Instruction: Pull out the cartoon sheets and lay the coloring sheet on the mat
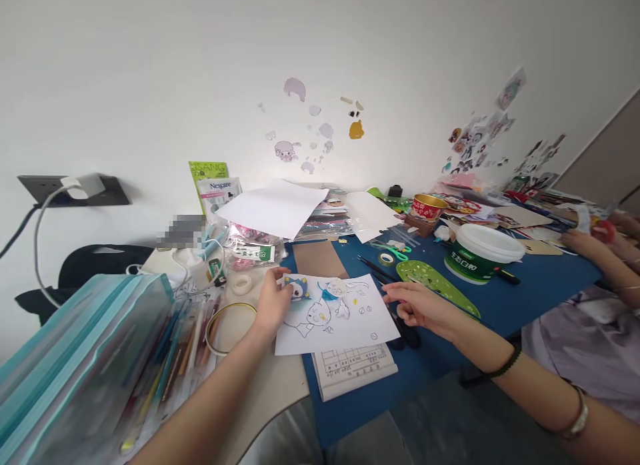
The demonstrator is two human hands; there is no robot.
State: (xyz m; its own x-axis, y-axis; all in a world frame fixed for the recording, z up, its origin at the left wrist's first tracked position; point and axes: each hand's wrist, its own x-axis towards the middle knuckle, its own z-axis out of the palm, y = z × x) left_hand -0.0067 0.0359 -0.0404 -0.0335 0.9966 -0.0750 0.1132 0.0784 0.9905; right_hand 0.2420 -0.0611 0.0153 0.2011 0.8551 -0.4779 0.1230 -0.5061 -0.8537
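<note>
A white sheet of paper (345,335) bears line drawings of cartoon animals, partly coloured blue and yellow. My left hand (274,301) grips its upper left corner, thumb on top beside a blue-and-white cartoon face (297,289). Whether that face is drawn on the sheet or a separate piece, I cannot tell. At the sheet's right edge is my right hand (413,305), with thumb and index finger pinched together and the other fingers curled. Anything between those fingertips is too small to make out. Under the sheet's near edge lies a notebook (355,368) with handwriting.
A green tray (440,290), a white-lidded green tub (480,251), green-handled scissors (397,251) and tape rolls (242,285) surround the sheet. A teal-edged pouch (100,358) and pens (175,351) lie left. Another person's hand (583,241) is at far right.
</note>
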